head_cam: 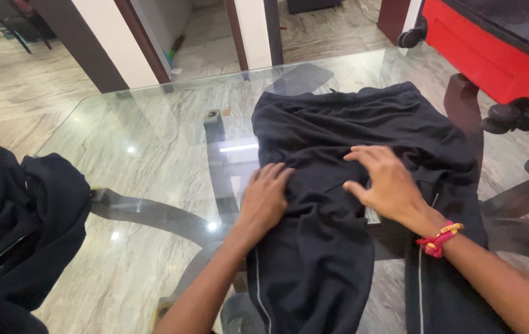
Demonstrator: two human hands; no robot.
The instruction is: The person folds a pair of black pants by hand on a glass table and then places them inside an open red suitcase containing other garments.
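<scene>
— Where are the black track pants?

— Spread on the glass table, waistband at the far side. The left hand lies flat on them, fingers straight and together, gripping nothing. The right hand presses just beside it, fingers splayed, holding nothing.

— The room?

— Marble floor; a red case far right.

— Counts?

— One pair of pants, two hands, one dark garment near left.

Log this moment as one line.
left hand: flat on black track pants | right hand: flat on pants | surface: glass table | second dark garment: left edge
</scene>
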